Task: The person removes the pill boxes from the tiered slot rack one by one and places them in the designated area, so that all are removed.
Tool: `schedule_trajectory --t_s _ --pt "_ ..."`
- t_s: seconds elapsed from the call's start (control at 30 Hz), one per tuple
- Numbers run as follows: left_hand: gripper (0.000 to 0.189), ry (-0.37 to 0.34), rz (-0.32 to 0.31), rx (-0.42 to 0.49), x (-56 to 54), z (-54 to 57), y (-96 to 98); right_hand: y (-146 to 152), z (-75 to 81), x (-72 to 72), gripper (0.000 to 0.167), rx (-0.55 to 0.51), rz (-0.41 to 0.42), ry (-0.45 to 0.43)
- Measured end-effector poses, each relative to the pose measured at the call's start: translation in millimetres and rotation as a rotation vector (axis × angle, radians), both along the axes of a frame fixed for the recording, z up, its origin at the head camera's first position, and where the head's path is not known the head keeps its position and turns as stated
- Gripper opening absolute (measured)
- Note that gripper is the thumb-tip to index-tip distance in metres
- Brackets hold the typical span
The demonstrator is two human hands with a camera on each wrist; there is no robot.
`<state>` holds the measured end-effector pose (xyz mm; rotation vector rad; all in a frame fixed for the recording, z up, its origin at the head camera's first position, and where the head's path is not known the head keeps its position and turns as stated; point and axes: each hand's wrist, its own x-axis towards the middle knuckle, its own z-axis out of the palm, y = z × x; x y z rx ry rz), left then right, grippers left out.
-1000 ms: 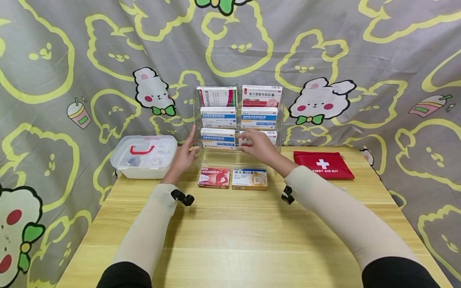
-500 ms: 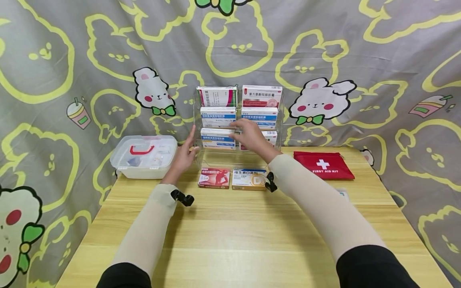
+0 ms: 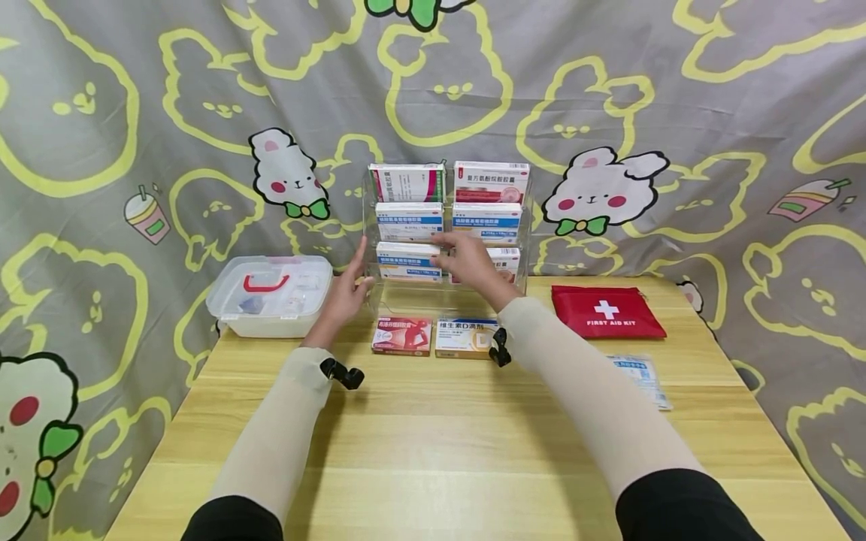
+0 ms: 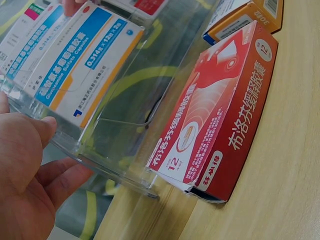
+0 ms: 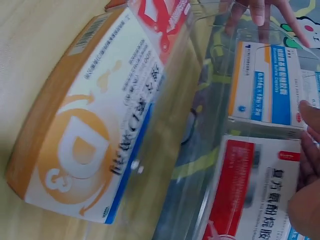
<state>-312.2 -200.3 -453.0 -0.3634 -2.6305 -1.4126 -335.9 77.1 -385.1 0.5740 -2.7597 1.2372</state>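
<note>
A clear display rack (image 3: 413,289) holds medicine boxes in tiers, two side by side in each. My left hand (image 3: 347,289) grips the rack's left side, thumb in front and fingers behind, as the left wrist view shows. With thumb and fingers, my right hand (image 3: 470,261) pinches the top right corner of the blue-and-white medicine box (image 3: 406,263) in the lowest left slot. Beside it, a red-and-white medicine box (image 5: 245,190) stands partly behind that hand. A red medicine box (image 4: 210,115) and a vitamin D box (image 5: 95,125) lie on the table before the rack.
At the left stands a translucent lidded case (image 3: 271,297) with a red handle. A red first aid pouch (image 3: 607,312) lies to the right, with a blue-and-white packet (image 3: 643,379) nearer, partly behind my right sleeve. A patterned curtain (image 3: 446,90) hangs behind the table (image 3: 433,436).
My right hand has moved left from the lowest right box to the corner of the lowest left one. The packet at the right has come into view. My left hand stays put.
</note>
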Motion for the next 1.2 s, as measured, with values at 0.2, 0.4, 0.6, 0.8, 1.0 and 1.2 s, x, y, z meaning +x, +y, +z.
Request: schedule_trajectory --t_s 0.2,0.4,0.6,0.8,1.0,1.2 --pt "0.088 0.009 -0.009 -0.006 -1.2 -3.5 -1.0 -0.4 -3.5 1.0 0.042 -0.001 -0.01 -0.009" --pt "0.087 0.002 0.006 -0.024 -0.7 -2.7 -0.8 -2.5 -0.3 -0.5 0.037 0.005 -0.027 -0.043" --pt "0.088 -0.012 0.008 -0.018 -0.7 -2.6 -1.5 -4.7 3.5 -1.3 0.035 0.006 -0.024 -0.088" --pt "0.089 -0.014 -0.002 -0.005 -0.9 -2.4 -2.1 -6.5 3.1 -1.6 0.036 0.039 -0.027 -0.082" --pt "0.088 -0.016 0.004 -0.01 -0.6 -1.4 -1.9 -7.2 1.1 -3.6 0.035 0.053 -0.037 -0.059" --pt "0.088 -0.019 0.018 -0.014 -0.1 -0.5 -0.9 -5.0 1.9 -2.1 0.033 -0.025 -0.049 -0.08"
